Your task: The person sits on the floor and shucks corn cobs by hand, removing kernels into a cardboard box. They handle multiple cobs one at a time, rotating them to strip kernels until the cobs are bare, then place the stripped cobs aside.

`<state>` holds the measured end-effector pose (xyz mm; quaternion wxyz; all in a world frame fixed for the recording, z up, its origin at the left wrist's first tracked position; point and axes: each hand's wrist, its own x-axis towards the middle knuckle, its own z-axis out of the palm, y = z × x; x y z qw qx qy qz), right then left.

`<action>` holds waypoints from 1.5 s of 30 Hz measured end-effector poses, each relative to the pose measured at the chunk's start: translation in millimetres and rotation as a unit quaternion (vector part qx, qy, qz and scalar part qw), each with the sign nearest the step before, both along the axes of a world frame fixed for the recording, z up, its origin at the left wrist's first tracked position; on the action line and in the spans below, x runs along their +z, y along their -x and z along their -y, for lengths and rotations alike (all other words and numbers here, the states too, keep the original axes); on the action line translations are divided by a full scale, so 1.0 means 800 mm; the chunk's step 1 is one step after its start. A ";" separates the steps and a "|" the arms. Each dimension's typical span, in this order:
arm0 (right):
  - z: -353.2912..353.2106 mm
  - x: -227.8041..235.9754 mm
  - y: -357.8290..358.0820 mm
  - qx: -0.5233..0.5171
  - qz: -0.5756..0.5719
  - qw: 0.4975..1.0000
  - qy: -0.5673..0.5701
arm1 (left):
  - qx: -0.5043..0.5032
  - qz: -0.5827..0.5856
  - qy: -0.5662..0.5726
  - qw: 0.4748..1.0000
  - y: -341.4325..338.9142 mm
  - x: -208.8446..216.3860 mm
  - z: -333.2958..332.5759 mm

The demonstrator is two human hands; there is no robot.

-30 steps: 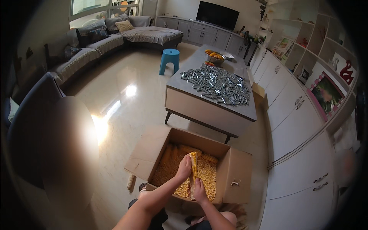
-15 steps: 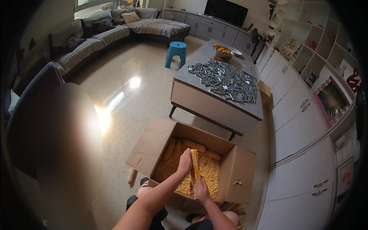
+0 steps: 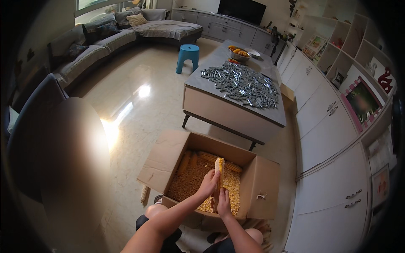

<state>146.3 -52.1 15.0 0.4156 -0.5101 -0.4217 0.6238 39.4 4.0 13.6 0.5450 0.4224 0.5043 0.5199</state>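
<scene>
Over an open cardboard box [image 3: 166, 158], I hold a partly stripped corn cob [image 3: 220, 164] nearly upright, its top end pale and bare along one side with yellow kernels on the other. My left hand [image 3: 208, 184] is closed round its upper part. Lower down, my right hand [image 3: 224, 203] grips it from the right; whether a second cob is pressed against it is hidden by my fingers. Loose corn kernels [image 3: 185, 185] cover the bottom of the box. Several whole corn cobs [image 3: 206, 157] lie along its far and left inner walls.
Beyond the box stands a low table [image 3: 194, 90] bearing a heap of small silvery cylinders [image 3: 242, 84] and a metal bowl [image 3: 239, 56] of yellow-orange produce. A blue stool [image 3: 187, 57] is left of it. White cabinets [image 3: 329, 198] line the right; a bare cob [image 3: 144, 194] lies beside the box.
My left hand has moved down the cob, and its top end now sticks out above the fingers. My right hand has risen slightly. The whole view has shifted a little.
</scene>
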 end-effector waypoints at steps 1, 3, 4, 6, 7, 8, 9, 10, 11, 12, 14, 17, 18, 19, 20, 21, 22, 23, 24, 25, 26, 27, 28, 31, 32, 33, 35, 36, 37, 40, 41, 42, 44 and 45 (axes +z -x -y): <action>-0.003 0.003 -0.001 0.001 0.008 1.000 0.027 | -0.099 -0.041 0.038 0.994 0.006 0.000 -0.001; -0.006 -0.002 0.002 -0.003 0.063 0.997 -0.041 | -0.046 -0.022 0.027 0.998 -0.005 -0.002 0.005; -0.007 -0.003 0.003 -0.005 0.091 0.993 -0.075 | -0.020 -0.013 0.022 0.999 -0.009 -0.002 0.007; -0.010 0.003 -0.002 0.021 0.192 0.977 -0.092 | -0.015 0.018 0.028 0.999 -0.007 0.006 0.005; -0.016 -0.001 -0.011 0.031 0.267 0.956 -0.117 | -0.019 0.019 0.026 0.999 -0.005 0.007 0.003; -0.018 0.000 -0.014 0.042 0.339 0.929 -0.141 | -0.022 0.018 0.025 0.999 -0.002 0.005 0.003; -0.020 0.010 -0.014 -0.036 0.357 0.909 -0.211 | -0.021 -0.008 -0.015 1.000 0.000 0.003 0.002; -0.026 0.012 -0.018 -0.057 0.307 0.930 -0.196 | -0.049 0.000 0.012 0.999 0.000 0.004 0.005; -0.033 0.012 -0.026 -0.080 0.257 0.946 -0.179 | -0.080 0.008 0.039 0.996 0.001 0.022 0.011; -0.039 0.015 -0.030 -0.103 0.206 0.960 -0.162 | -0.111 0.016 0.067 0.991 -0.001 0.032 0.016; -0.045 0.026 -0.034 -0.122 0.134 0.973 -0.141 | -0.148 -0.108 0.013 0.983 -0.006 0.028 0.024; -0.055 0.026 -0.036 -0.129 0.016 0.987 -0.096 | -0.173 -0.197 -0.074 0.962 -0.008 0.036 0.035; -0.055 0.018 -0.038 -0.138 0.030 0.984 -0.113 | -0.174 -0.190 -0.077 0.963 -0.011 0.034 0.034; -0.057 0.006 -0.040 -0.146 0.043 0.980 -0.130 | -0.176 -0.183 -0.080 0.964 -0.013 0.028 0.032; -0.060 0.001 -0.039 -0.151 0.056 0.976 -0.150 | -0.174 -0.177 -0.084 0.965 -0.013 0.023 0.028; -0.059 -0.003 -0.035 -0.161 0.076 0.968 -0.179 | -0.165 -0.178 -0.075 0.967 -0.014 0.015 0.026; -0.056 -0.003 -0.032 -0.158 0.084 0.966 -0.184 | -0.156 -0.178 -0.067 0.969 -0.014 0.005 0.024; -0.050 0.004 -0.027 -0.155 0.092 0.965 -0.189 | -0.147 -0.179 -0.057 0.971 -0.014 -0.002 0.022; -0.046 0.010 -0.024 -0.151 0.099 0.964 -0.194 | -0.153 -0.176 -0.049 0.971 -0.012 -0.007 0.020; -0.045 0.014 -0.024 -0.146 0.122 0.964 -0.186 | -0.159 -0.174 -0.041 0.971 -0.010 -0.011 0.018; -0.046 0.012 -0.026 -0.152 0.119 0.962 -0.194 | -0.167 -0.171 -0.034 0.970 -0.010 -0.006 0.017; -0.048 0.008 -0.028 -0.159 0.116 0.959 -0.202 | -0.155 -0.071 0.013 0.985 -0.013 0.002 0.020; -0.049 0.006 -0.030 -0.166 0.113 0.957 -0.210 | -0.166 -0.012 0.044 0.985 -0.012 0.011 0.021; -0.047 0.034 -0.034 -0.179 0.031 0.980 -0.077 | -0.232 0.064 0.095 0.966 0.004 0.033 0.018; -0.048 0.033 -0.034 -0.190 0.035 0.977 -0.091 | -0.238 -0.013 0.056 0.969 0.006 0.035 0.019; -0.051 0.030 -0.033 -0.201 0.039 0.973 -0.105 | -0.243 -0.090 0.016 0.966 0.006 0.036 0.021; -0.052 0.029 -0.034 -0.212 0.044 0.969 -0.116 | -0.227 -0.195 -0.053 0.953 0.002 0.032 0.025; -0.052 0.030 -0.034 -0.211 0.043 0.970 -0.112 | -0.227 -0.218 -0.046 0.948 0.000 0.030 0.025; -0.051 0.030 -0.035 -0.210 0.042 0.971 -0.107 | -0.227 -0.241 -0.040 0.943 0.000 0.031 0.024; -0.051 0.028 -0.035 -0.208 0.071 0.969 -0.113 | -0.206 -0.252 -0.041 0.945 -0.006 0.026 0.024; -0.050 0.029 -0.033 -0.207 0.074 0.969 -0.114 | -0.195 -0.246 -0.045 0.948 -0.007 0.022 0.023; -0.048 0.030 -0.031 -0.206 0.077 0.969 -0.115 | -0.180 -0.235 -0.049 0.954 -0.008 0.013 0.022; -0.045 0.034 -0.029 -0.208 0.083 0.967 -0.121 | -0.152 -0.212 -0.058 0.964 -0.008 0.001 0.018; -0.045 0.039 -0.029 -0.211 0.086 0.965 -0.126 | -0.162 -0.151 -0.014 0.975 -0.007 0.003 0.018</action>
